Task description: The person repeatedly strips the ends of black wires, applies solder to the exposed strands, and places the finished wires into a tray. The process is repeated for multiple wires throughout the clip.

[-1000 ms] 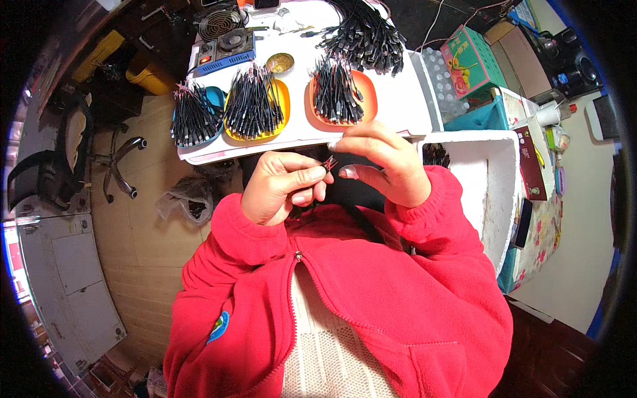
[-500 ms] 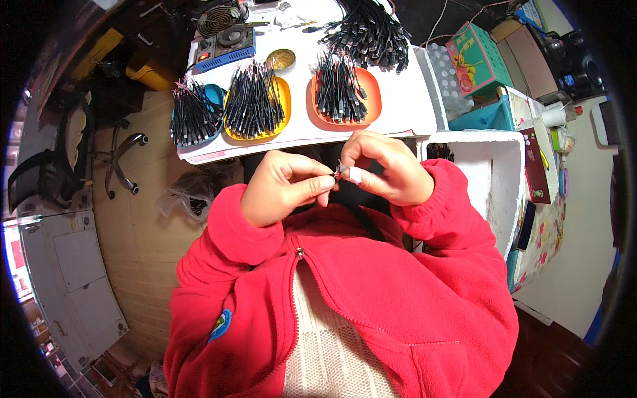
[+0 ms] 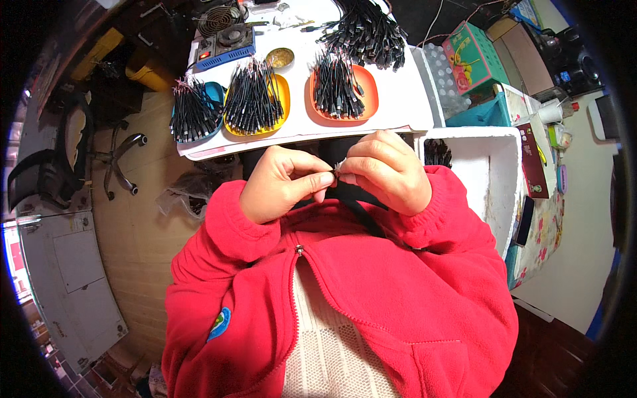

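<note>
At the centre of the frame the left hand (image 3: 282, 186) and the right hand (image 3: 385, 174) pinch the stripped end of a black cable (image 3: 340, 167) between pressed fingers, seemingly twisting its wires, so the next move needs a steady grip.

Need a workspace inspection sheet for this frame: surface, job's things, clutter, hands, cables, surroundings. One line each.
Surface: white table, crowded.
Job's things: small cable end pinched between both hands, black cable running down over the red jacket.
Clutter: blue tray, yellow tray and orange tray, each piled with black cables; small round tin; blue box unit.
Hands: left hand and right hand, fingertips together.
Cables: loose black bundle at the far edge.
Surroundings: white foam box at right, office chair at left.
</note>
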{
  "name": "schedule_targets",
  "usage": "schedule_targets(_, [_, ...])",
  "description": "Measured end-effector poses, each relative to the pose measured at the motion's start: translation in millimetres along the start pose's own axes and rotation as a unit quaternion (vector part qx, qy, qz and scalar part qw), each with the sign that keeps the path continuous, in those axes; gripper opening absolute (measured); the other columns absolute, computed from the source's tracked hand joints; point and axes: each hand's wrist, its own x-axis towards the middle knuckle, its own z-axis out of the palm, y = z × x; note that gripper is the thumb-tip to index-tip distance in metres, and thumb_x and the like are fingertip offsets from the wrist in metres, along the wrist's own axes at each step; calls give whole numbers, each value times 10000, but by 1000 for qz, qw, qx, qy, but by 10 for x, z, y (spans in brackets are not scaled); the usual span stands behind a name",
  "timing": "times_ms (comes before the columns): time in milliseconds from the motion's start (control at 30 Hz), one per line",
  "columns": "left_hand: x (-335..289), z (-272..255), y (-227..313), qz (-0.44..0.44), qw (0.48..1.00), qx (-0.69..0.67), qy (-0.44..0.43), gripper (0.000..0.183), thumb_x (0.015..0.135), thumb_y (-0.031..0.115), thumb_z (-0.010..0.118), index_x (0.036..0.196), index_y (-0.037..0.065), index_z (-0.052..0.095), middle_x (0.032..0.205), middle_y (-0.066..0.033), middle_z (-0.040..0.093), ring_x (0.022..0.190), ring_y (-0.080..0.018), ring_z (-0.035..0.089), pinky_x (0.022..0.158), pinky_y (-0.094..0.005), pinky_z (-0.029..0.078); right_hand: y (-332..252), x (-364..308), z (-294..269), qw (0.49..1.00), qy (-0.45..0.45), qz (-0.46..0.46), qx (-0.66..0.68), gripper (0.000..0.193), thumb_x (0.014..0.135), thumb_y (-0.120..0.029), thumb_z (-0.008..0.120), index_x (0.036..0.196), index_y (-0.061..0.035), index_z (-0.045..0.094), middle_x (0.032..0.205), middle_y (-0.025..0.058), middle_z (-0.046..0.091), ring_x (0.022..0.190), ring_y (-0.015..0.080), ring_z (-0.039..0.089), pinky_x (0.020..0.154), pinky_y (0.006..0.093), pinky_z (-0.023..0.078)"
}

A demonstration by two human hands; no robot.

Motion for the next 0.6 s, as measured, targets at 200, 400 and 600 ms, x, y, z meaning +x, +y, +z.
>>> schedule_targets(200, [-40, -1, 24, -42, 998, -39, -4, 108, 896, 66, 642, 875, -26, 694, 691, -11, 636, 614, -37, 527, 529, -187, 412, -37, -27, 61, 999, 10, 3, -51, 203, 708, -105, 712, 887, -57, 630, 839, 52, 586, 758, 217, 560, 656, 325, 452])
schedule_targets(400, [-17, 139, -125, 243, 913, 303, 122, 75, 827, 27, 664, 866, -37, 666, 720, -124, 650, 568, -216, 597, 538, -313, 467, 28, -108, 140, 996, -3, 83, 35, 155, 744, -61, 693, 847, -40, 579, 788, 83, 554, 753, 266, 550, 674, 341, 459])
schedule_targets(600, [128, 72, -203, 385, 793, 460, 107, 180, 749, -27, 647, 928, -26, 629, 702, -128, 580, 615, -302, 591, 579, -367, 488, 154, -181, 156, 620, -107, 533, 566, 191, 963, -166, 577, 956, 25, 586, 782, -25, 543, 763, 71, 510, 690, 263, 456])
